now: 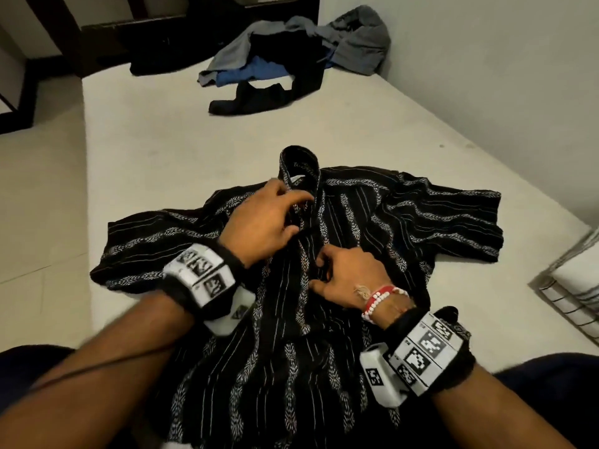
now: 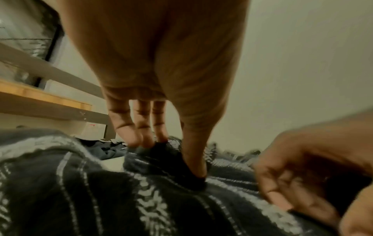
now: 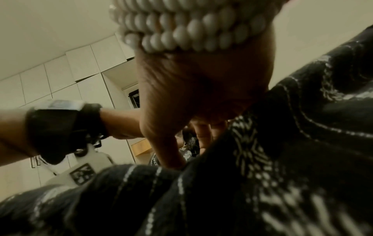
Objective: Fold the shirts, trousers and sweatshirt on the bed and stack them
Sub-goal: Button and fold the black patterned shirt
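A black shirt with white stripes (image 1: pixel 405 215) lies spread face up on the bed (image 1: pixel 181 147), collar (image 1: pixel 299 163) standing at the far end. My left hand (image 1: pixel 303 212) is just below the collar, and in the left wrist view it (image 2: pixel 171 153) pinches a fold of the front edge between thumb and straight fingers. My right hand (image 1: pixel 319 273) sits lower on the front opening, fingers curled, pinching the cloth. The right wrist view shows its thumb (image 3: pixel 171 158) pressed into the shirt (image 3: pixel 262 175).
A loose pile lies at the bed's far end: a grey sweatshirt (image 1: pixel 359 43), a blue garment (image 1: pixel 252 71) and black garments (image 1: pixel 256 97). A wire basket (image 1: pixel 564 303) stands at the right edge. The bed's left edge drops to the floor (image 1: pixel 42 189); a wall runs along the right.
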